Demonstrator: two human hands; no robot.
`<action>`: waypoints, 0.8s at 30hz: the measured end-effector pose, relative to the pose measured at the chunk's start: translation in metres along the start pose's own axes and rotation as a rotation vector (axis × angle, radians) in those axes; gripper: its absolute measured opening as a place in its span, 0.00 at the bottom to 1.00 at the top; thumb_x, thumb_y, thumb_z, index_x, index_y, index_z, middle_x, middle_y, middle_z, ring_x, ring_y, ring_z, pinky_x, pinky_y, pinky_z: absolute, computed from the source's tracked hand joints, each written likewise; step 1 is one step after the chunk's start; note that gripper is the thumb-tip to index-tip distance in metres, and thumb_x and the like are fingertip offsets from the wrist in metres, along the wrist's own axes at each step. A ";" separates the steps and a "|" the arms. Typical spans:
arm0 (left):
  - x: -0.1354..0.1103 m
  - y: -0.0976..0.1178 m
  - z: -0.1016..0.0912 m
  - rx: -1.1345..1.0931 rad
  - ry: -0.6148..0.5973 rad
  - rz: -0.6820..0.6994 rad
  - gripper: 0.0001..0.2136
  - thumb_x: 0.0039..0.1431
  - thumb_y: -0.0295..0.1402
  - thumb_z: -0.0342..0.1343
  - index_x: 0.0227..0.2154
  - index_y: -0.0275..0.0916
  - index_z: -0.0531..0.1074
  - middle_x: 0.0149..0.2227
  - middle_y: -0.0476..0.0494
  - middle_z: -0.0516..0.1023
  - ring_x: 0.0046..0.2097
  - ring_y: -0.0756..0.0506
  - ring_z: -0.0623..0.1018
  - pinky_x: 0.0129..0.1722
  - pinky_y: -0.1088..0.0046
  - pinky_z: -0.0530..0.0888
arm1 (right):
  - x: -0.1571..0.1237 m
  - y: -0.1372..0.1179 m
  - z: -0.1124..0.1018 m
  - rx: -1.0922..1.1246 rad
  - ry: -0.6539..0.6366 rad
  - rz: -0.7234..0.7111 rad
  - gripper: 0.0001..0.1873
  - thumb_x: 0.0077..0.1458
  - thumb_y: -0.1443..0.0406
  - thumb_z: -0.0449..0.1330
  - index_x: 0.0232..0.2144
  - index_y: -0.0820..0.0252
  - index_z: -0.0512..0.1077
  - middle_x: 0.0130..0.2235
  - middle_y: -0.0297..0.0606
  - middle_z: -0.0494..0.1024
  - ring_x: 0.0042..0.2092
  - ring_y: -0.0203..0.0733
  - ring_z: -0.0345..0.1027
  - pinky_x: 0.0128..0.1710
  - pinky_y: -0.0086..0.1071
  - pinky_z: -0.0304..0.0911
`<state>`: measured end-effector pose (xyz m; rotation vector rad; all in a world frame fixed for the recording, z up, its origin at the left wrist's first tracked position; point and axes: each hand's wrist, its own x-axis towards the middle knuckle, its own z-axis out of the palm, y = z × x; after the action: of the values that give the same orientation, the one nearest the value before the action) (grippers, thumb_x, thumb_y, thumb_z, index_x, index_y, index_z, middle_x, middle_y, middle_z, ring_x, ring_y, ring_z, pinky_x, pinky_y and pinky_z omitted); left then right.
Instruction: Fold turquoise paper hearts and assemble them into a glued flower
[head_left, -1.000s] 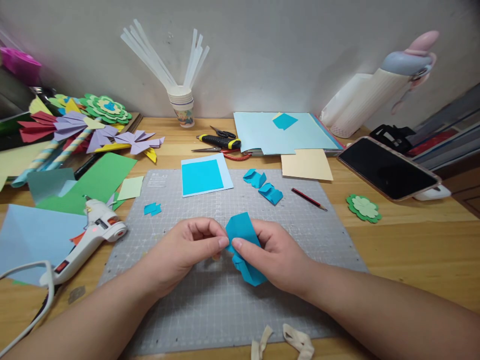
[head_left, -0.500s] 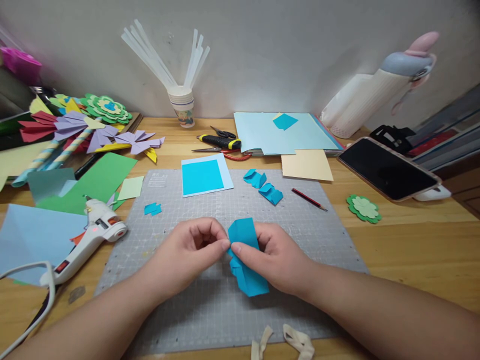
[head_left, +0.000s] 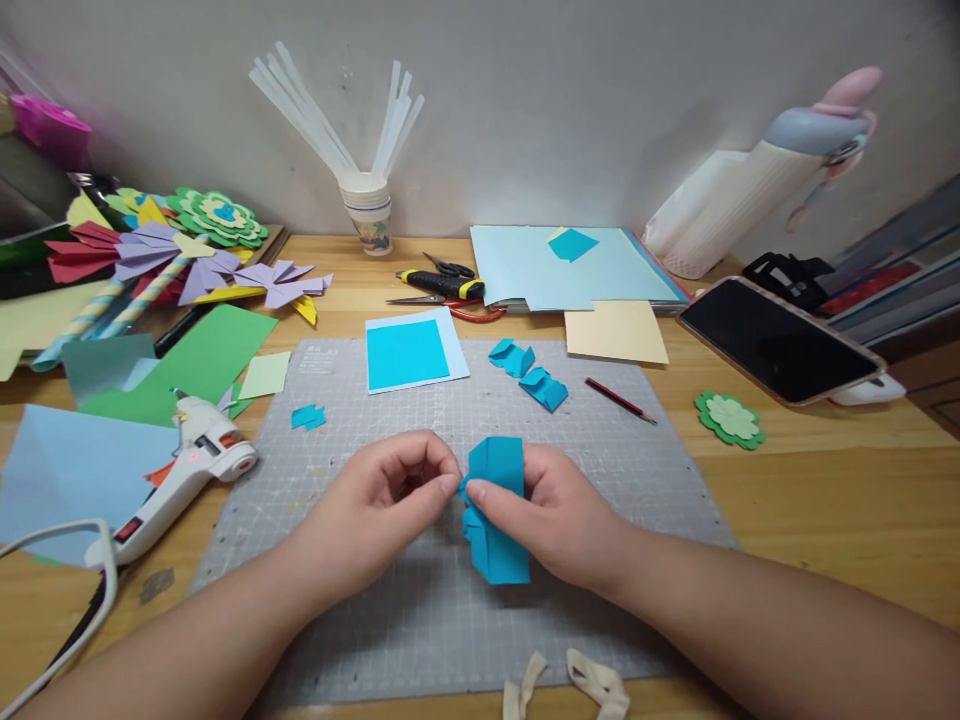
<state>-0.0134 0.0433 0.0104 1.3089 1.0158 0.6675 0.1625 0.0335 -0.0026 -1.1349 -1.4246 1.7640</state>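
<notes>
Stretching across the view, the wooden table (head_left: 840,500) carries a grey cutting mat (head_left: 420,640) in front of the person. Behind the mat lies a stack of pale blue sheets (head_left: 517,275), with a tilted bottle (head_left: 750,205) to its right. A phone (head_left: 780,338) lies near the right edge of the table, and on the left a green sheet (head_left: 199,365) sits behind a white glue gun (head_left: 184,470).

Over the middle of the mat, both hands meet at one thing. The right hand (head_left: 559,515) clasps the folded blue paper (head_left: 501,550), its thumb pressed flat on the front and its fingers behind. The left hand (head_left: 390,490) has thumb and forefinger closed in a pinch on a small tip at the paper's left edge; its other fingers are curled. The paper stands upright in the grip, with narrow folds along its left side.

Beyond the hands, a bright blue square (head_left: 405,355) rests on a pale blue sheet that is slightly larger. A layered green paper flower (head_left: 730,418) lies to the right of the mat. Smaller still are a dark red pencil (head_left: 621,401), two folded blue pieces (head_left: 543,388) beside each other, and a few blue scraps (head_left: 307,416).
</notes>
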 end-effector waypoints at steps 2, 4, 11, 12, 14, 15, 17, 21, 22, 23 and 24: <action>0.000 0.000 0.000 0.008 0.002 -0.017 0.06 0.55 0.34 0.54 0.26 0.37 0.67 0.25 0.51 0.65 0.28 0.51 0.64 0.28 0.76 0.62 | 0.000 0.000 0.000 -0.037 0.007 -0.009 0.14 0.54 0.62 0.55 0.20 0.59 0.61 0.20 0.29 0.64 0.22 0.31 0.58 0.19 0.24 0.56; 0.000 -0.001 0.000 0.018 0.007 -0.034 0.06 0.54 0.33 0.54 0.26 0.37 0.67 0.25 0.51 0.65 0.28 0.51 0.64 0.27 0.76 0.62 | -0.001 0.000 0.000 -0.066 0.019 -0.018 0.14 0.55 0.63 0.55 0.20 0.59 0.61 0.20 0.29 0.64 0.22 0.31 0.58 0.20 0.25 0.56; -0.003 -0.002 0.002 0.083 0.024 -0.042 0.06 0.52 0.32 0.54 0.23 0.38 0.66 0.23 0.52 0.64 0.27 0.51 0.63 0.26 0.75 0.61 | -0.001 0.004 -0.001 -0.139 -0.019 0.007 0.14 0.56 0.63 0.54 0.20 0.60 0.63 0.20 0.30 0.66 0.23 0.32 0.60 0.22 0.25 0.57; -0.003 -0.002 0.002 0.082 0.022 -0.047 0.06 0.53 0.32 0.53 0.23 0.38 0.66 0.23 0.52 0.64 0.27 0.51 0.63 0.26 0.75 0.61 | -0.001 0.004 -0.001 -0.134 -0.023 0.007 0.14 0.57 0.63 0.54 0.21 0.60 0.64 0.20 0.30 0.66 0.23 0.32 0.60 0.22 0.25 0.57; -0.002 -0.002 0.002 0.088 0.020 -0.049 0.06 0.53 0.33 0.53 0.24 0.38 0.66 0.23 0.52 0.65 0.27 0.51 0.64 0.26 0.75 0.61 | -0.001 0.004 -0.001 -0.126 -0.019 0.002 0.14 0.57 0.62 0.54 0.20 0.60 0.63 0.20 0.30 0.66 0.23 0.31 0.60 0.22 0.25 0.57; -0.002 -0.002 0.002 0.099 0.023 -0.047 0.06 0.53 0.33 0.53 0.24 0.38 0.66 0.23 0.51 0.65 0.27 0.50 0.64 0.27 0.75 0.62 | -0.001 0.004 -0.001 -0.124 -0.013 0.000 0.14 0.57 0.62 0.54 0.20 0.60 0.63 0.20 0.30 0.67 0.23 0.31 0.60 0.22 0.25 0.57; -0.001 -0.003 0.002 0.128 0.038 -0.037 0.06 0.53 0.33 0.53 0.24 0.38 0.66 0.24 0.51 0.65 0.28 0.50 0.64 0.27 0.75 0.63 | 0.000 0.004 -0.001 -0.128 0.000 0.000 0.14 0.56 0.63 0.54 0.20 0.59 0.63 0.21 0.30 0.67 0.23 0.32 0.60 0.22 0.25 0.57; 0.000 -0.003 0.002 0.156 0.048 -0.029 0.05 0.52 0.33 0.54 0.24 0.38 0.66 0.24 0.51 0.66 0.28 0.50 0.65 0.27 0.75 0.63 | 0.000 0.005 -0.001 -0.141 -0.016 0.017 0.13 0.56 0.64 0.54 0.20 0.59 0.63 0.21 0.30 0.66 0.23 0.32 0.59 0.22 0.25 0.56; 0.000 -0.003 0.003 0.153 0.045 -0.029 0.05 0.52 0.32 0.54 0.24 0.38 0.66 0.24 0.51 0.66 0.28 0.50 0.65 0.27 0.75 0.63 | 0.000 0.005 -0.001 -0.144 -0.020 0.016 0.13 0.56 0.64 0.53 0.20 0.59 0.62 0.21 0.30 0.65 0.23 0.32 0.59 0.22 0.26 0.56; 0.000 -0.003 0.003 0.152 0.042 -0.029 0.05 0.52 0.32 0.54 0.24 0.38 0.66 0.24 0.51 0.66 0.28 0.50 0.65 0.27 0.75 0.63 | 0.000 0.005 -0.001 -0.151 -0.022 0.010 0.13 0.56 0.64 0.53 0.20 0.59 0.62 0.21 0.29 0.65 0.24 0.32 0.59 0.22 0.26 0.56; 0.000 -0.003 0.003 0.153 0.040 -0.029 0.05 0.52 0.32 0.53 0.24 0.38 0.66 0.24 0.52 0.66 0.28 0.50 0.65 0.27 0.75 0.63 | 0.001 0.005 -0.001 -0.163 -0.019 0.000 0.13 0.56 0.64 0.53 0.20 0.59 0.62 0.20 0.29 0.64 0.24 0.32 0.58 0.23 0.26 0.55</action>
<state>-0.0114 0.0413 0.0077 1.4158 1.1339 0.6056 0.1633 0.0333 -0.0078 -1.2031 -1.6042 1.6876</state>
